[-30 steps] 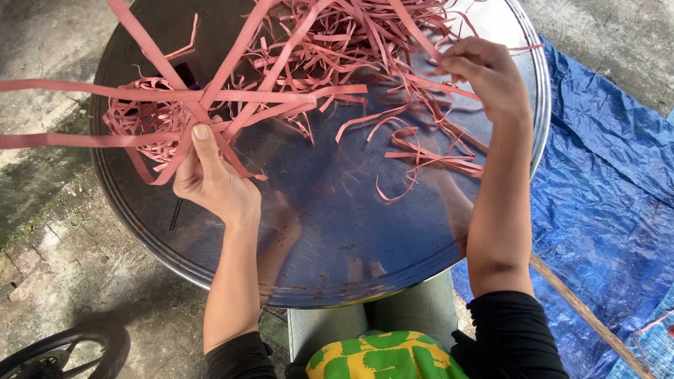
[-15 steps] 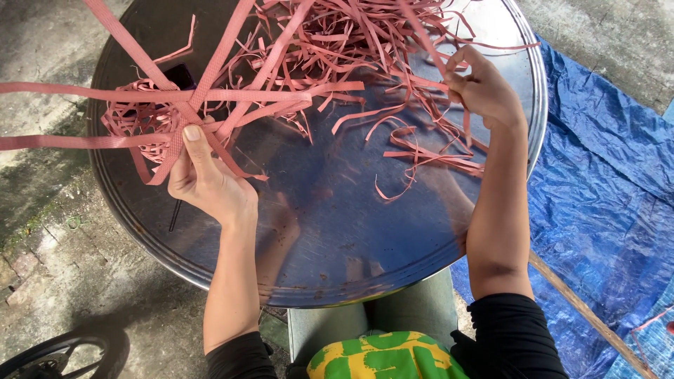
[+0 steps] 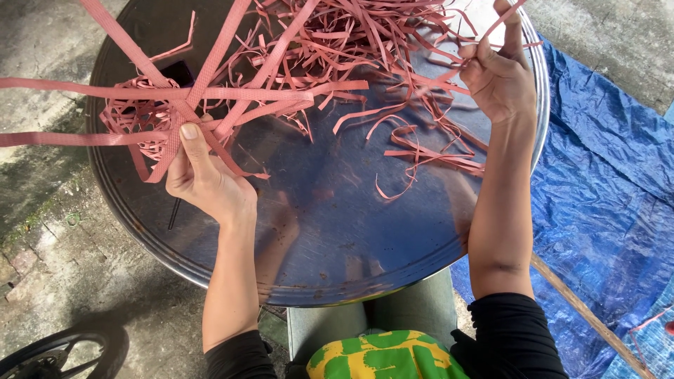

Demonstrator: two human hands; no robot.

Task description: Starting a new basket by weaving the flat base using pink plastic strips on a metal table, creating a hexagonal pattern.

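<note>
Cut off: my pink strips (image 3: 210,91) run past the frame's edges.
Axis: longest strip lies left-right.
Left hand (image 3: 200,175): thumb pins crossing strips.
Right hand (image 3: 495,74): pinching one strip.

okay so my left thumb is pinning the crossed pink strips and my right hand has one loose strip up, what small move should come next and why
Probably bring the right hand leftward, carrying its lifted pink strip toward the crossing. The left hand pins that crossing with its thumb over the round metal tray, and several long strips fan out from there, so the held strip looks ready to join them. The loose pile lies between, so lift it clear.
</note>
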